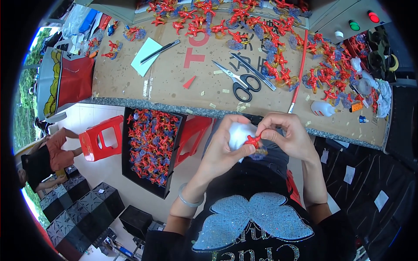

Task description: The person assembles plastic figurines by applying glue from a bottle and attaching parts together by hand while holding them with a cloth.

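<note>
Both hands are occupied above the lap [274, 167] just off the worktop [117, 82], as I see it from my remote post: the left hand [224, 148] cups a white wad [238, 135] and grips one red figurine [253, 141] with a translucent base, while the right hand [288, 136] pinches its upper side, fingertips hiding the exact hold.

My worry is a slipping pinch, which could drop the piece to the floor [112, 173], or excess pressure, which could snap a thin limb.

Beyond, I count one pair of scissors [237, 79], two slim dark tools [252, 71], one pale green sheet [146, 51], one red stick [300, 69] and one white bottle [321, 108]. Loose figurines [194, 30] defy counting, as do those filling one black tray [143, 185] between two red stools [89, 145].
</note>
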`<state>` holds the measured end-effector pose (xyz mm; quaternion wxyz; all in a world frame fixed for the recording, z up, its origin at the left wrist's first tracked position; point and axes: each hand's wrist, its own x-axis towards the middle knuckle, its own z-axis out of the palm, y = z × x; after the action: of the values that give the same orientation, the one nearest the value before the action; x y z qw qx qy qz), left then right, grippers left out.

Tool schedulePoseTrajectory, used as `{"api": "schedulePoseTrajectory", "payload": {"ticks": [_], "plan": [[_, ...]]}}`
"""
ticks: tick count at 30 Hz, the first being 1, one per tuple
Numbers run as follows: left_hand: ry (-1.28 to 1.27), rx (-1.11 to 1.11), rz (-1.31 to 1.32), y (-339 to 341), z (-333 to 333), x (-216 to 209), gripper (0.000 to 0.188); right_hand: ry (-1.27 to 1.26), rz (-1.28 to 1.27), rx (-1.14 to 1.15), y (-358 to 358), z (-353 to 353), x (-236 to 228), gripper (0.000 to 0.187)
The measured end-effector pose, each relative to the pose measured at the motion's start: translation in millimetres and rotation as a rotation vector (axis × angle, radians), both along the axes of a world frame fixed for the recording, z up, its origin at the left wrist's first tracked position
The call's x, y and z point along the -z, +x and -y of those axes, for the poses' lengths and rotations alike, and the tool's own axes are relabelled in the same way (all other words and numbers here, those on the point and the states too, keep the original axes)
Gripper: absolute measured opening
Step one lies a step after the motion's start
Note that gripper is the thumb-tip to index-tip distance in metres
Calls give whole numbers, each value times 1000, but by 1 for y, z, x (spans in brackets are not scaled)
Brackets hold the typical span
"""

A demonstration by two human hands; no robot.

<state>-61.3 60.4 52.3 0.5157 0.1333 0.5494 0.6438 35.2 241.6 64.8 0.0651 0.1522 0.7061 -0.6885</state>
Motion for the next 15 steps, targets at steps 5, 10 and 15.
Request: {"api": "schedulePoseTrajectory", "payload": {"ticks": [5,10,15], "plan": [[-162,-109,-486,8,-4,-9,50,208,-142,174,6,13,-3,11],[-31,-112,-483,9,-6,-10,50,184,-295,366,13,25,9,11],[111,-79,-167,11,-7,-10,41,237,-284,412,11,26,-6,11]]}}
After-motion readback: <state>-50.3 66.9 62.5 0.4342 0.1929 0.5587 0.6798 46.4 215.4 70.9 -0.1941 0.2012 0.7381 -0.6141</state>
